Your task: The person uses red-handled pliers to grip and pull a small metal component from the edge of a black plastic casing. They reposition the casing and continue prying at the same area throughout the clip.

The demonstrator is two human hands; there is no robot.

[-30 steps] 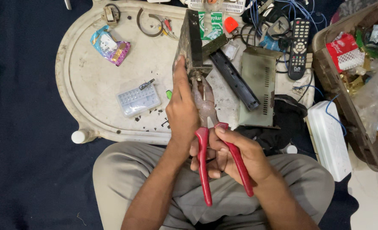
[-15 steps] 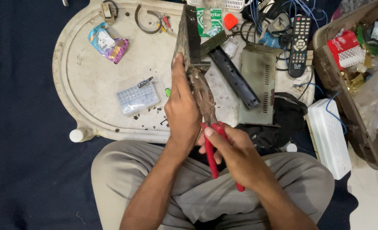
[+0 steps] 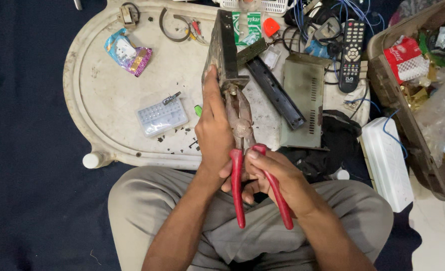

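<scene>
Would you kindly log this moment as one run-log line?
left hand: steadies metal casing | right hand: grips red-handled pliers | pliers nose: at casing's lower corner | surface: oval tray

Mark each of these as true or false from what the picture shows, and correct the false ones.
1. The right hand grips red-handled pliers. True.
2. The left hand rests flat on the white tray table, away from any part. False: it steadies the dark metal casing that the plier tips reach.
3. A black remote control lies beyond the grey metal cover. True.
4. The small clear compartment box sits on the person's lap. False: it lies on the tray table, left of the left hand.
5. The pliers have blue handles. False: they are red.
</scene>
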